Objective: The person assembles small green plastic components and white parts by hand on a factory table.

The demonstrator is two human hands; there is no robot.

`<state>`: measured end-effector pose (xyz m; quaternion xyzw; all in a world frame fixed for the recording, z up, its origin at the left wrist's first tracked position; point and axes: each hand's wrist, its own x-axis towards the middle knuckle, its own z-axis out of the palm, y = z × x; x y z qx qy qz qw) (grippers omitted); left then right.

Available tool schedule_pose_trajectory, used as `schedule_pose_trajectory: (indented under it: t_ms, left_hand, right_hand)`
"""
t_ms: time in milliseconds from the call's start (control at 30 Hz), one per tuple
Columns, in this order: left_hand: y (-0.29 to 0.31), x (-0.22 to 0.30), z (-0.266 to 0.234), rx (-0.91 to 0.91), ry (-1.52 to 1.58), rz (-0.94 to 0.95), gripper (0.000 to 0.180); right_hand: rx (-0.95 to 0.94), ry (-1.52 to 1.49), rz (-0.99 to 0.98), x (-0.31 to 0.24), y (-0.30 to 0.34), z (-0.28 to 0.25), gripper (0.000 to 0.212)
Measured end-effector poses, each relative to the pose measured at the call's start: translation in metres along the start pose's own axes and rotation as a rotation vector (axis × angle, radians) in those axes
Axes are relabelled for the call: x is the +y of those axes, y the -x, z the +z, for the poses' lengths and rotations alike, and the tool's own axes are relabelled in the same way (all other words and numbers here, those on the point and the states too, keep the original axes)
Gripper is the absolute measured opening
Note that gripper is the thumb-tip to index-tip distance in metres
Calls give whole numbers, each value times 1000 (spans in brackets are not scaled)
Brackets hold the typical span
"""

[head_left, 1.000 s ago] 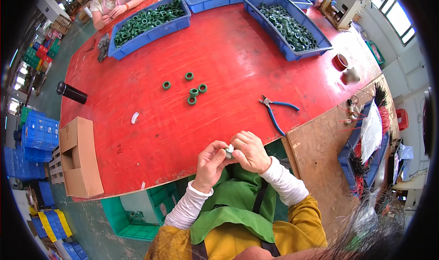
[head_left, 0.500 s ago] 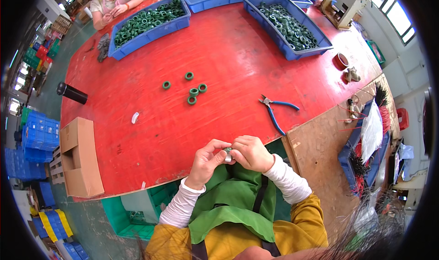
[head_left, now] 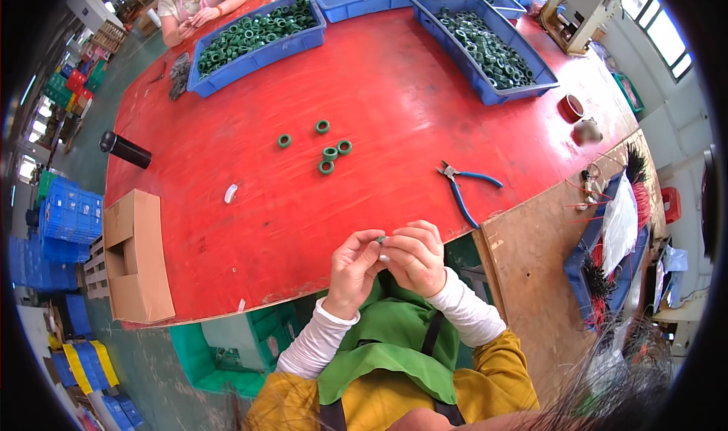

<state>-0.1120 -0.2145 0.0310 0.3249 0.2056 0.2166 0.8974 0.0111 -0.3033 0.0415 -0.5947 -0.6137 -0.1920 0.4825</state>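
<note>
Close to my body, at the front edge of the red table, my left hand and my right hand meet fingertip to fingertip. Both are closed in a pinch on one green ring, mostly covered by my fingers. A small white bit shows just below it; whether it is joined to the ring I cannot tell. Farther out on the table lie several loose green rings. Cutting pliers with blue handles rest to the right of them, jaws pointing away from me.
Blue trays of green rings stand along the far side. A cardboard box, a black cylinder and a curved white piece are on the left. On the right, a blue bin holds wires. Another person sits at far left.
My right hand has turned and its fingers now reach further over the ring, hiding more of the white piece. The whole view has shifted slightly; the table items look unmoved.
</note>
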Motion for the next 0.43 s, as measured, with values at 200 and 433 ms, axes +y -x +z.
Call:
schedule_pose_trajectory:
  t_ms: [200, 433]
  left_hand:
    - [-5, 5, 16, -9, 195, -89, 18]
    - [-6, 4, 14, 31, 60, -58, 19]
  right_hand:
    - [100, -46, 116, -4, -8, -1, 26]
    - [82, -453, 577, -9, -8, 2, 20]
